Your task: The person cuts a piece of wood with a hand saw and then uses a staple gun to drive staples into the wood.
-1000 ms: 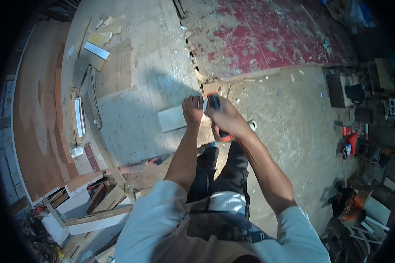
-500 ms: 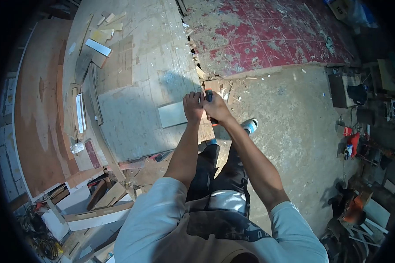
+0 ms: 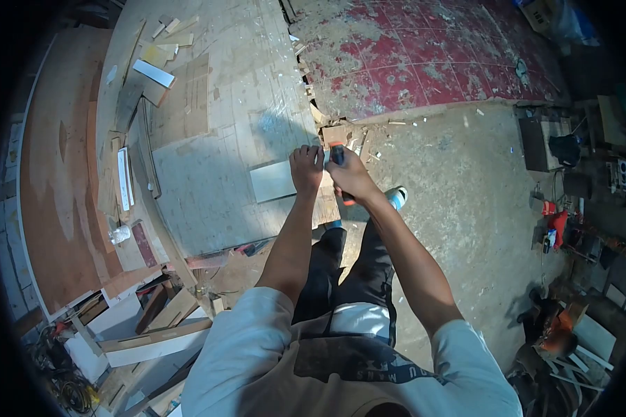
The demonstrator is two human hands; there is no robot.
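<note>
My right hand (image 3: 353, 176) is wrapped round the black and orange handle of a tool (image 3: 338, 154); the rest of the tool is too small to make out. Just to its left, my left hand (image 3: 306, 169) rests with bent fingers at the right end of a pale rectangular board (image 3: 272, 182). Whether its fingers grip the board is hidden. The board lies flat near the right edge of a large wooden worktop (image 3: 215, 201).
Wood offcuts (image 3: 177, 35) and a white strip (image 3: 124, 178) lie on the worktop's left part. Scrap boards (image 3: 156, 347) are piled at lower left. Beyond the worktop are a red tiled floor (image 3: 431, 55) and bare concrete (image 3: 459, 194). Tools and clutter (image 3: 556, 222) line the right side.
My right hand has moved slightly right and away from my left hand, with the tool still in it. My left hand and the pale board are nearly unchanged.
</note>
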